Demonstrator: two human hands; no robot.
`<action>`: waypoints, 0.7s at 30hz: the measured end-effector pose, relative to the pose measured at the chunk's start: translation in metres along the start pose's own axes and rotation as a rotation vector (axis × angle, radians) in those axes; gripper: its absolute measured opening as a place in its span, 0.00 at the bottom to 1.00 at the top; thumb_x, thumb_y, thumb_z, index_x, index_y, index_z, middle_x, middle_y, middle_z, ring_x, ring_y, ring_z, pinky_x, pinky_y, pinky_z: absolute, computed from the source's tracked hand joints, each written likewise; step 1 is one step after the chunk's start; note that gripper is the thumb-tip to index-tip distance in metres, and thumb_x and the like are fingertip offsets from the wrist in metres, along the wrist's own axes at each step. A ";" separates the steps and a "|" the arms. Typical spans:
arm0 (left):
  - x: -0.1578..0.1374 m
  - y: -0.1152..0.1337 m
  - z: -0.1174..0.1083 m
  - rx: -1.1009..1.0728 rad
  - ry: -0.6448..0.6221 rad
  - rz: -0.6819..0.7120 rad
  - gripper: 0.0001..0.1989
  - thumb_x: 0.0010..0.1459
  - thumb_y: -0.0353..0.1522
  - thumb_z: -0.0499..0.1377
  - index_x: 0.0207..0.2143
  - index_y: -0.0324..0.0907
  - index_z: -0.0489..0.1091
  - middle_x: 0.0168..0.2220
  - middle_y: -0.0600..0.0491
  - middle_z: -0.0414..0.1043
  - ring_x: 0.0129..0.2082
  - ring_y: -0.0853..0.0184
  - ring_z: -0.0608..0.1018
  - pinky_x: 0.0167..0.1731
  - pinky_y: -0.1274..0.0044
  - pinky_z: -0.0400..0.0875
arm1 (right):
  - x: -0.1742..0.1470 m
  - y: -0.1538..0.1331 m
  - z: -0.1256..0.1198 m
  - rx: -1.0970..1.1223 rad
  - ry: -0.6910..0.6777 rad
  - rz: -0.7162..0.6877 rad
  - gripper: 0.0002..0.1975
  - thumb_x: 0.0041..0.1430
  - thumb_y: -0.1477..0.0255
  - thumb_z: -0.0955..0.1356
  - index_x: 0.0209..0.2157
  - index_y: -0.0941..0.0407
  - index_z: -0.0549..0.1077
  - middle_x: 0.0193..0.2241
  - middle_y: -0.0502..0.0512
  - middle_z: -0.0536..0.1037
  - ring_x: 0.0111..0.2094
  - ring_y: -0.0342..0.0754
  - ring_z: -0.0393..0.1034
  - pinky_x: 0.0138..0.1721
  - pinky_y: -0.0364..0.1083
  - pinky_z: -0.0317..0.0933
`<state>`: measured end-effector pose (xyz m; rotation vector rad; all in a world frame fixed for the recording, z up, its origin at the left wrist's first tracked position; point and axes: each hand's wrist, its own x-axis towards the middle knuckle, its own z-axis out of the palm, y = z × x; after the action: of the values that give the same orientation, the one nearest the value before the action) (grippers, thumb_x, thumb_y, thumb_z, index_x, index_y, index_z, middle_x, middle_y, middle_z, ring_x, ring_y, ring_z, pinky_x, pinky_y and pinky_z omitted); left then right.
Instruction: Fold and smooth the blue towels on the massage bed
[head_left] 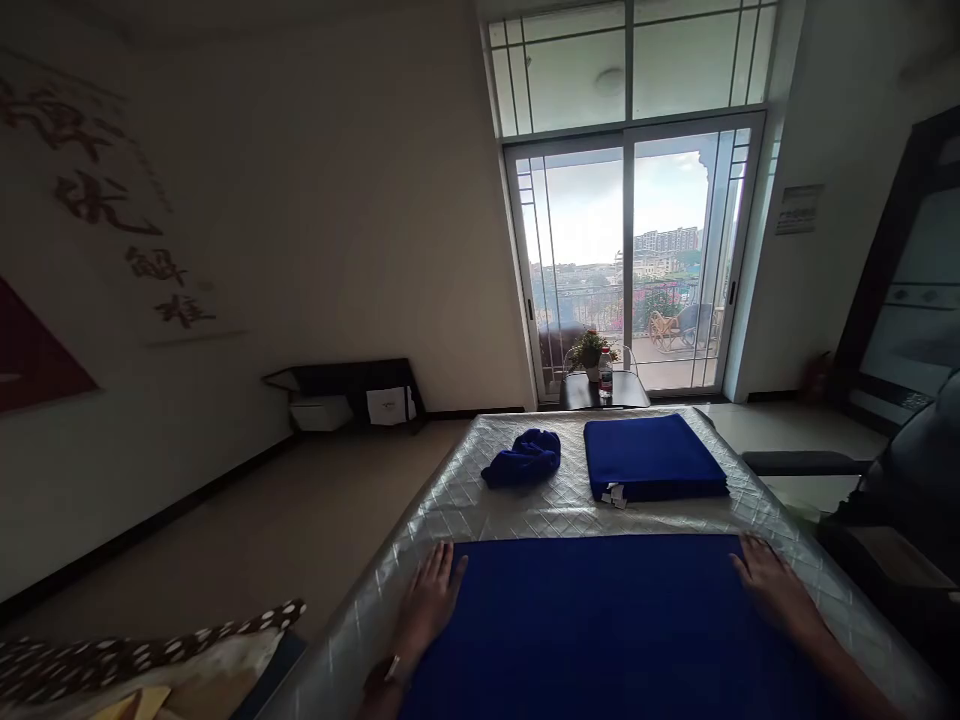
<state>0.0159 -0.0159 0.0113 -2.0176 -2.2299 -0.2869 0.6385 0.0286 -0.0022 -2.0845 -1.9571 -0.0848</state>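
Observation:
A blue cloth (pixel 600 625) lies spread flat on the silver quilted table cover (pixel 450 515), its near part running out of view. My left hand (pixel 435 590) rests palm down at the cloth's far left corner, fingers stretched out. At the far right corner, my right hand (pixel 765 575) lies flat with its fingers extended. Beyond the spread cloth sits a neat stack of folded blue cloths (pixel 652 450) with white tags at its near edge. Left of that stack is a crumpled blue cloth (pixel 525 458).
A small dark table (pixel 577 390) with a potted plant (pixel 589 350) and a bottle (pixel 606 375) stands beyond, before glass sliding doors (pixel 626 270). A black chair (pixel 922 470) is at the right. Polka-dotted fabric (pixel 112 655) lies at the lower left.

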 end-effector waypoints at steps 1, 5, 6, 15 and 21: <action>0.001 -0.012 0.002 0.013 0.018 0.006 0.31 0.74 0.45 0.39 0.69 0.41 0.64 0.70 0.42 0.64 0.72 0.51 0.62 0.67 0.54 0.59 | 0.002 0.012 0.002 -0.037 -0.015 0.019 0.35 0.68 0.62 0.50 0.67 0.64 0.67 0.72 0.68 0.56 0.73 0.52 0.48 0.71 0.54 0.44; 0.001 -0.021 0.009 0.005 0.061 -0.002 0.33 0.72 0.48 0.40 0.69 0.43 0.64 0.69 0.42 0.66 0.71 0.50 0.64 0.65 0.55 0.62 | 0.002 0.018 0.006 -0.142 -0.086 0.049 0.38 0.69 0.61 0.48 0.71 0.66 0.57 0.75 0.67 0.48 0.75 0.52 0.42 0.71 0.55 0.41; 0.001 -0.019 0.010 0.002 0.067 -0.011 0.34 0.72 0.49 0.40 0.69 0.42 0.63 0.69 0.42 0.66 0.70 0.50 0.64 0.65 0.55 0.62 | 0.002 0.015 0.005 -0.141 -0.088 0.043 0.38 0.69 0.61 0.48 0.71 0.66 0.58 0.75 0.67 0.49 0.75 0.52 0.42 0.71 0.55 0.41; 0.006 0.045 -0.017 -0.067 0.148 0.017 0.33 0.73 0.44 0.38 0.66 0.37 0.67 0.66 0.37 0.69 0.70 0.45 0.64 0.67 0.48 0.58 | -0.009 -0.037 -0.021 0.065 0.160 0.033 0.30 0.67 0.65 0.54 0.56 0.60 0.79 0.63 0.73 0.72 0.67 0.62 0.63 0.70 0.62 0.50; -0.015 0.206 -0.001 -0.178 0.089 0.339 0.31 0.74 0.47 0.42 0.69 0.43 0.65 0.70 0.46 0.64 0.71 0.56 0.63 0.69 0.62 0.61 | -0.045 -0.183 -0.021 0.076 -0.031 -0.311 0.32 0.63 0.74 0.56 0.68 0.53 0.67 0.70 0.53 0.63 0.72 0.52 0.52 0.72 0.52 0.49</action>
<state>0.2224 -0.0117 0.0217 -2.3744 -1.8263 -0.5414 0.4577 -0.0121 0.0369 -1.7306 -2.2513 -0.0399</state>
